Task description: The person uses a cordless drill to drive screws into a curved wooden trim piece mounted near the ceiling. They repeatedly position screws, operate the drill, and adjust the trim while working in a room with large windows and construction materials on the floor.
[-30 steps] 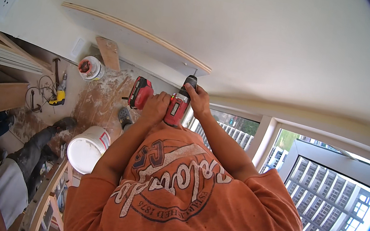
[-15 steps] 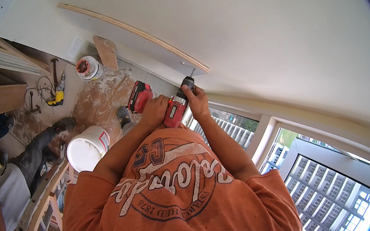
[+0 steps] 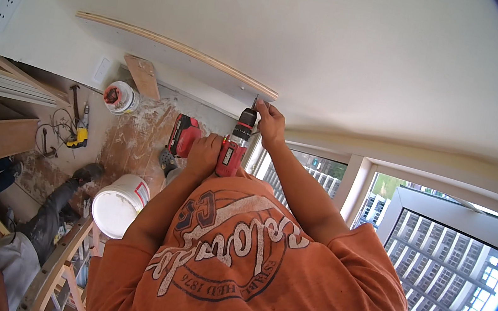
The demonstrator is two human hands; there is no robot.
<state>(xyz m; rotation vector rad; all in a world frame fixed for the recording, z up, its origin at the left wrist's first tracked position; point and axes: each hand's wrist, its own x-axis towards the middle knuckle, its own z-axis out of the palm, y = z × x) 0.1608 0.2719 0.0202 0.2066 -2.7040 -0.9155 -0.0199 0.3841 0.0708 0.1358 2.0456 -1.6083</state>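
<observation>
A red and black cordless drill (image 3: 231, 156) is held in front of my chest, its chuck pointing up and away toward the wall. My left hand (image 3: 203, 153) wraps round its handle, beside the red and black battery (image 3: 184, 136). My right hand (image 3: 272, 124) is raised past the chuck, thumb and fingertips pinched at the thin bit (image 3: 255, 101); whether a screw is there too, I cannot tell. Just beyond the fingertips runs the right end of a long white board (image 3: 173, 59) with a bare plywood edge, set against the white wall.
Below on the left are an open tub (image 3: 121, 98), a white bucket (image 3: 120, 204), a plywood offcut (image 3: 142, 77) and a yellow corded tool (image 3: 79, 135). A wooden ladder (image 3: 63, 263) and another person (image 3: 11, 262) are at lower left. Windows (image 3: 436, 271) line the right.
My right hand has moved from the chuck up to the bit. The drill has shifted slightly down and left, with my left hand still round its handle.
</observation>
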